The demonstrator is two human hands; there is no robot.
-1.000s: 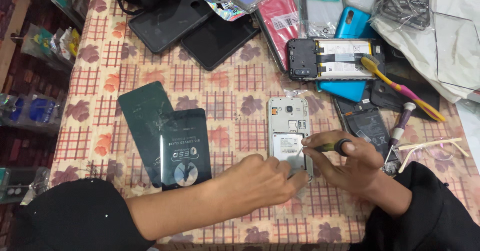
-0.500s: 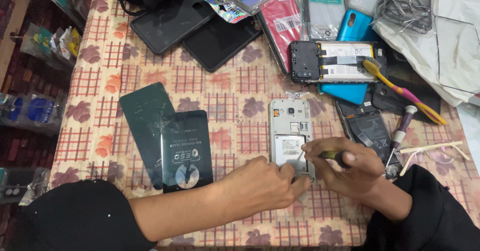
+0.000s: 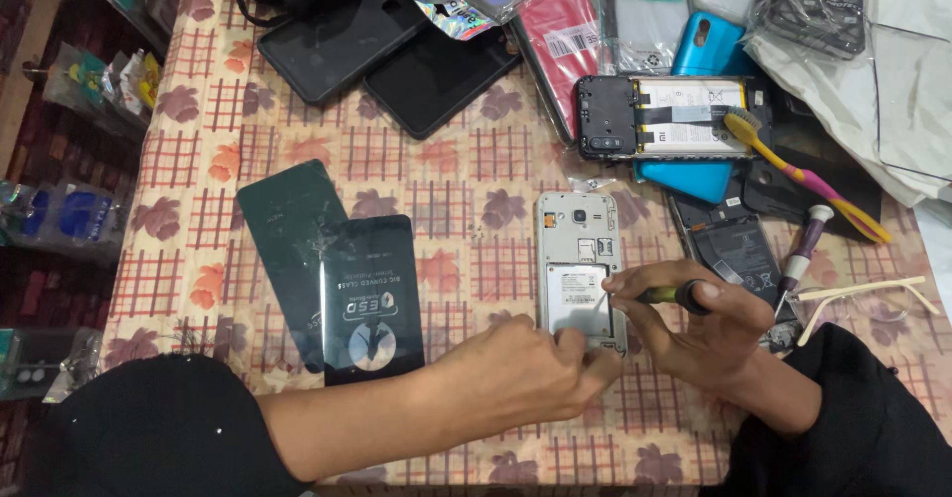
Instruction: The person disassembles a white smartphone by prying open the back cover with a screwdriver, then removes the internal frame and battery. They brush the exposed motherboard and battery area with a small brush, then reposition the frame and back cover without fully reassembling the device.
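Observation:
A white phone point(image 3: 577, 234) lies face down on the table with its back cover off and its battery showing. My left hand point(image 3: 531, 378) presses on the phone's lower end and holds it still. My right hand point(image 3: 699, 323) is closed on a small dark-handled screwdriver point(image 3: 674, 294), whose tip rests on the phone's right side near the battery. Both hands are at the table's front edge.
A dark tempered-glass packet point(image 3: 372, 294) lies over a cracked dark glass sheet point(image 3: 288, 229) to the left. Another open phone point(image 3: 664, 115), a toothbrush point(image 3: 803, 175), phone cases, a loose battery point(image 3: 739, 254), a second screwdriver point(image 3: 803, 244) and spectacles point(image 3: 873, 294) crowd the back and right.
My right hand has shifted slightly left with the screwdriver, bringing its tip onto the phone's right side. My left hand stays on the phone's lower end.

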